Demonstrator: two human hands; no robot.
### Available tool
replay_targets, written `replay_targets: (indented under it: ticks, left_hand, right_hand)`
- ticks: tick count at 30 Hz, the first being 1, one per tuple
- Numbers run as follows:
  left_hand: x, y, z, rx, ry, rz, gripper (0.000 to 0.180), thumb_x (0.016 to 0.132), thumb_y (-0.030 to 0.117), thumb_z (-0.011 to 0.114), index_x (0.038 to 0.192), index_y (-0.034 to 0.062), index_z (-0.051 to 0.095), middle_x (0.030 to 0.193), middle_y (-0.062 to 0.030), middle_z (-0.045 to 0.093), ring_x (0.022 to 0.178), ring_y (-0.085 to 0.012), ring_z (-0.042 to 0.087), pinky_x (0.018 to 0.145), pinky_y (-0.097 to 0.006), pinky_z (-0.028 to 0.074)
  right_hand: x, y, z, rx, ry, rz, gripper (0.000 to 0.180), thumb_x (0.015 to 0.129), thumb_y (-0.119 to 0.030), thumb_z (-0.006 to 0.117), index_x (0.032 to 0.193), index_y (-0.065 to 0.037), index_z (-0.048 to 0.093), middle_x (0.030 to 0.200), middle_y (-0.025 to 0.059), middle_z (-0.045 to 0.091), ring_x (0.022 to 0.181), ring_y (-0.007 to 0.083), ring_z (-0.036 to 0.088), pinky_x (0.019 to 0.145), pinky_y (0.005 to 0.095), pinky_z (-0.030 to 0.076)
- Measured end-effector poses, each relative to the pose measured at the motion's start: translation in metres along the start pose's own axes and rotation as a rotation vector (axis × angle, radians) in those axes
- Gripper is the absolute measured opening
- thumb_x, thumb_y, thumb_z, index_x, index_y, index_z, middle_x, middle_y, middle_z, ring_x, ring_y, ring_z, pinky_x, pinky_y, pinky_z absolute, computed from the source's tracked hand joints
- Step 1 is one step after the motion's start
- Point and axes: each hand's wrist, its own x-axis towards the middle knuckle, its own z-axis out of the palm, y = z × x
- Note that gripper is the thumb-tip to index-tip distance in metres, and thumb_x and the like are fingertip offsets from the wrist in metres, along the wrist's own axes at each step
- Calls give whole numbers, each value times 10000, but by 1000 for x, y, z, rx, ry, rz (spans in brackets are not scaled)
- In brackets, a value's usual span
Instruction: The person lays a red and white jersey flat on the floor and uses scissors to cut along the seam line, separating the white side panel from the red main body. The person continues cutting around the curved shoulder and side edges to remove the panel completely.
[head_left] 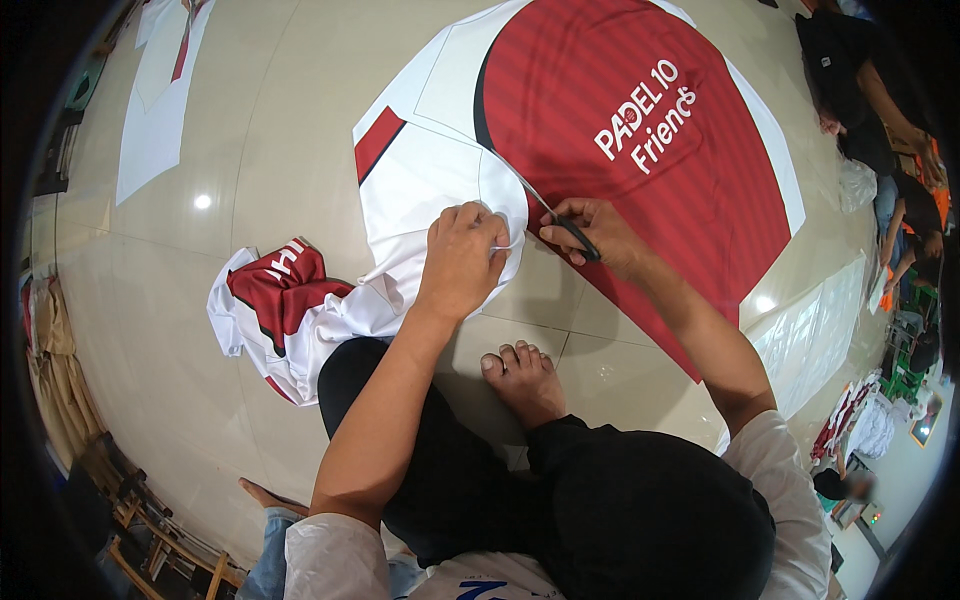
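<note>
A large sheet of printed fabric [640, 150], red striped with white borders and white lettering, lies flat on the pale tiled floor [150, 330]. My right hand [590, 235] grips black-handled scissors [560, 220] whose blades point up along the dark curved line between red and white. My left hand [462, 260] presses and pinches the white part of the fabric just left of the blades. I sit on the floor in black trousers, one bare foot [525, 380] below my hands.
A crumpled heap of cut red and white fabric pieces [285, 310] lies left of my knee. Another white piece [160, 90] lies far left. A clear plastic sheet [820, 330] is at right. Other people [880, 110] sit at the upper right. Wooden chairs [140, 520] stand lower left.
</note>
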Motion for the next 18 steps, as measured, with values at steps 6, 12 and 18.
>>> replay_targets:
  ticks: [6,12,18]
  left_hand:
    - [0,0,-1,-7,-5,-6,194,828,75,794,989,105,689,1183,-106,651,1145,-374,589,998,-484,467]
    - [-1,0,-1,-20,1,-7,194,825,69,793,986,101,690,1195,-109,654,1148,-379,594,1002,-487,469]
    - [-1,1,1,-29,17,2,197,826,58,793,990,111,698,1141,-92,641,1120,-345,584,1019,-484,457]
  right_hand:
    - [-1,-13,4,-13,7,24,329,948,-208,819,1147,9,672,762,-3,605,597,62,542,549,231,431]
    - [6,-13,1,-19,-15,23,366,939,-234,831,1157,9,666,772,1,615,593,63,540,549,229,426]
    - [8,-8,-4,-51,-16,25,369,938,-237,836,1152,10,665,782,16,645,568,66,535,531,238,422]
